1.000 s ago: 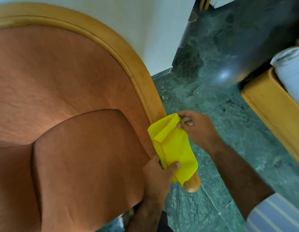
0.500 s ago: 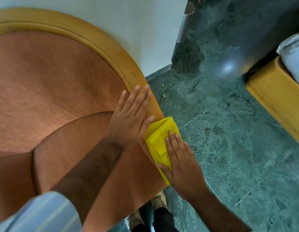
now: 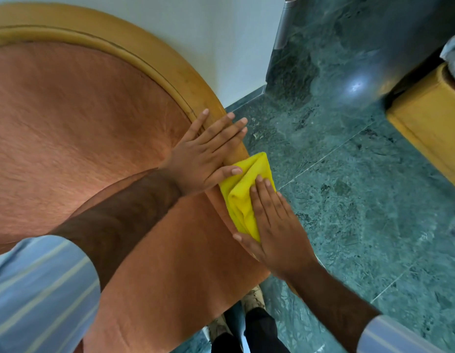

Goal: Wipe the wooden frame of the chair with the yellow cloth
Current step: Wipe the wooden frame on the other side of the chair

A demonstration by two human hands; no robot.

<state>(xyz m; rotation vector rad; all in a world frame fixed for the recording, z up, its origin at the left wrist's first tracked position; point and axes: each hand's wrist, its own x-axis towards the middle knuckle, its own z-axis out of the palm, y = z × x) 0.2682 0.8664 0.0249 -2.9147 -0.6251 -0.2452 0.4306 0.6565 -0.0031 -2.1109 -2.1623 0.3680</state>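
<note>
The chair's curved wooden frame [image 3: 165,64] arcs around its orange upholstered back [image 3: 81,110] and runs down to the right of the seat cushion. A folded yellow cloth [image 3: 243,189] lies on the lower part of that frame. My right hand [image 3: 274,225] presses flat on the cloth, fingers pointing up the frame and thumb at the cloth's lower edge. Just above the cloth, my left hand [image 3: 208,154] rests flat across frame and upholstery with fingers spread, its thumb tip touching the cloth. The frame under both hands and the cloth is hidden.
Green marble floor [image 3: 348,200] spreads to the right of the chair. A white wall [image 3: 195,34] stands behind it, with a metal post [image 3: 285,21] at the corner. A yellow wooden furniture edge [image 3: 430,128] with white bedding is at far right. My feet [image 3: 251,299] show below.
My left hand let go of the cloth's lower end and moved up to lie flat on the frame. My right hand went from pinching the cloth's top to pressing flat on it.
</note>
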